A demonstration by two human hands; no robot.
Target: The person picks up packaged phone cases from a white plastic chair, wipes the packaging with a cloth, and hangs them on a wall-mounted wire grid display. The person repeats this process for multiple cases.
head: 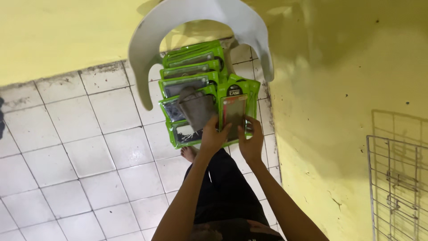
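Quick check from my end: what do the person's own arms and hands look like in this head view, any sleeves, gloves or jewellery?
Both arms are bare from the bottom edge of the frame up to the wrists: no sleeves show. The left hand and right hand wear no gloves. No ring, watch or bracelet can be made out, though the fingers are small in this view. Dark trousers cover the legs below.

roughly seven green packages (196,85) (overlapping), one cloth (197,109)
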